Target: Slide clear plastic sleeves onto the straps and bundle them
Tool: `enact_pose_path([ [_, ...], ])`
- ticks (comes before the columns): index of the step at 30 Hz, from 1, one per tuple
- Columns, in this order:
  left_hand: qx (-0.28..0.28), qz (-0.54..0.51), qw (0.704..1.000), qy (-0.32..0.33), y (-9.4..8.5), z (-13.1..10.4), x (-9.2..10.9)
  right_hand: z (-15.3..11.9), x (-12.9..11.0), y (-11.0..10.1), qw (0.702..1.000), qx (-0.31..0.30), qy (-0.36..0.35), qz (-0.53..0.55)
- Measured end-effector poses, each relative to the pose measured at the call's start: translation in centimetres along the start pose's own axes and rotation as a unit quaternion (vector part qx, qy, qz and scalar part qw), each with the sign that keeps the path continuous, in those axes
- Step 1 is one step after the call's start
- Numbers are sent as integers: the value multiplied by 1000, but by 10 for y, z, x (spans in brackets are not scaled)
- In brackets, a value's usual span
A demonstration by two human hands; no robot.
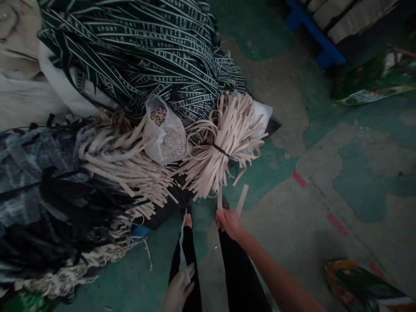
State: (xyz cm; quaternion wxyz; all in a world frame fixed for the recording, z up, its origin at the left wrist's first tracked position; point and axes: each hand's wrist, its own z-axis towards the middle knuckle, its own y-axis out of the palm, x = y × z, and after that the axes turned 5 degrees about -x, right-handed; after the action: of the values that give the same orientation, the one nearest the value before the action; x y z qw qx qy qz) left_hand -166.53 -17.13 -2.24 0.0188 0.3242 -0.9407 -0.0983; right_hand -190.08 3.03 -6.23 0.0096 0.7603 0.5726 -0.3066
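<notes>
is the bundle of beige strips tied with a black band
Yes, a black band cinches the bundle of beige strips around its middle.

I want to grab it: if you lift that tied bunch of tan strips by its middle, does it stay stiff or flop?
The bundle of tan strips would probably flop: its ends already fan out and curl beyond the black tie. It is likely light, being thin flat bands. A few may slip free; the right hand pinches two loose strips.
</notes>
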Motion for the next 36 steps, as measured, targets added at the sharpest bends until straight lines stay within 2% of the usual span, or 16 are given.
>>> enact_pose_path([
  [3, -132, -104, 985, 28, 53, 7, 22, -59, -30, 18, 987, -107, -92, 73],
  [5, -162, -167, 972, 24, 86, 10, 46, -93, -39, 25, 976, -153, -120, 99],
  [7, -161, -233, 957, 57, 109, 12, 77, -122, -37, 28, 976, -163, -109, 100],
  [11, -100, -273, 946, 145, 124, 11, 145, -159, -10, 29, 982, -171, -60, 53],
  [13, -80, -258, 950, 159, 127, 9, 172, -169, 6, 33, 981, -190, -40, 26],
  [15, -66, -253, 947, 185, 134, 6, 192, -174, 20, 39, 978, -206, -13, 18],
  [17, -62, -248, 944, 208, 144, 4, 203, -177, 33, 44, 978, -208, 16, 12],
  [21, -44, -250, 946, 202, 170, -2, 203, -175, 53, 52, 977, -211, 26, 20],
  [24, -54, -259, 951, 159, 188, -7, 187, -156, 52, 54, 976, -183, -26, 118],
  [26, -67, -246, 956, 143, 198, -9, 172, -132, 39, 51, 964, -126, -83, 218],
  [28, -70, -213, 962, 158, 205, -10, 157, -104, 16, 44, 948, -64, -146, 275],
  [31, -52, -151, 963, 218, 210, -10, 144, -74, -22, 28, 948, -3, -212, 239],
  [34, -19, -132, 957, 258, 211, -12, 147, -74, -41, 12, 968, 41, -172, 178],
  [36, -14, -151, 959, 238, 210, -15, 155, -88, -41, 2, 975, 78, -132, 160],
])
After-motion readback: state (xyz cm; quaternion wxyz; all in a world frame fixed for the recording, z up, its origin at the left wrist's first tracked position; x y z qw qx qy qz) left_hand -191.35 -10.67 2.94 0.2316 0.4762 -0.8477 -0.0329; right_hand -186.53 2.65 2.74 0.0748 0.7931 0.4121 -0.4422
